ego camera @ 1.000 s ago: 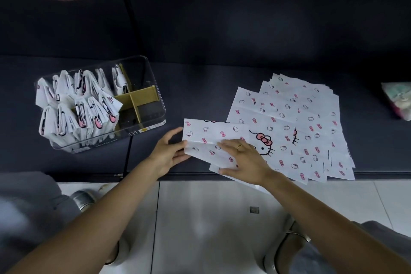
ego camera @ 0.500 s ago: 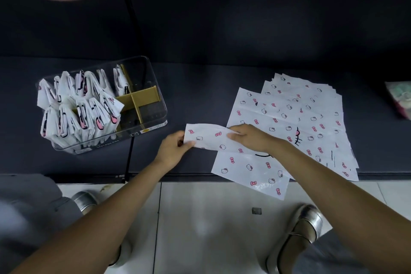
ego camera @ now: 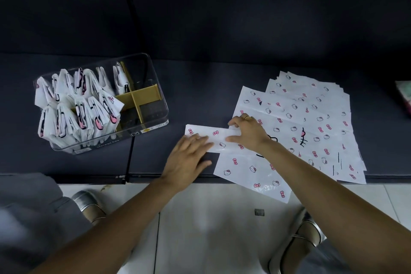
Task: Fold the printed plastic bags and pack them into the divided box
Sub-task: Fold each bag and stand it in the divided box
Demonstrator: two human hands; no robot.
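Your left hand lies flat with fingers straight, pressing the near end of the folded strip of bag at frame centre on the dark cushion. Your right hand rests on the strip's right end, thumb and fingers spread and lightly bent over the fold. The loose bags fan out at right. The divided box, half filled with folded bags, sits at left.

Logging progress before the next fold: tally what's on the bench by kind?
Divided clear boxes: 1
Bags being folded, under both hands: 1
Fanned piles of flat printed bags: 1
Folded bags in box: too overlapped to count
Total: 3
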